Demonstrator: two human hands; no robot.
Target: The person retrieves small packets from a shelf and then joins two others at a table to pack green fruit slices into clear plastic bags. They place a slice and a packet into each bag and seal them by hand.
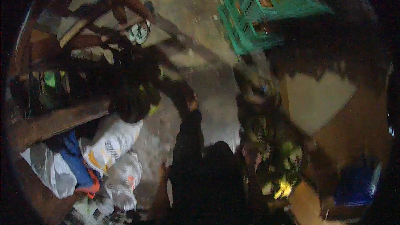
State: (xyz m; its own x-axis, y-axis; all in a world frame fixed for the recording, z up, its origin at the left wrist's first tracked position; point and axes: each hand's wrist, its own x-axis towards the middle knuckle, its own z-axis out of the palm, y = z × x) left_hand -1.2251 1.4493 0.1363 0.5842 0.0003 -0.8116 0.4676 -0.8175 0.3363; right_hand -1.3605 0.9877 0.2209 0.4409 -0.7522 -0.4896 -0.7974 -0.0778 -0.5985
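Observation:
The view is dark and smeared by motion. My left hand (163, 177) hangs beside my dark trousers (204, 183), near several plastic bags; its fingers cannot be made out. On the other side of my legs, my right hand (252, 156) shows only as a dim blur. It is close to a dark heap of greenish round things (271, 141), whose kind I cannot tell. A bright yellow object (283, 189) lies at the near end of that heap. I cannot see anything held in either hand. My foot (189, 98) is on the grey floor.
Green plastic crates (254, 14) stand at the far right. Wooden furniture (62, 114) fills the left, with white sandals (139, 32) nearby. Below it lie a white printed bag (114, 143) and a clear plastic bag (125, 179). Brown cardboard (321, 100) stands at the right.

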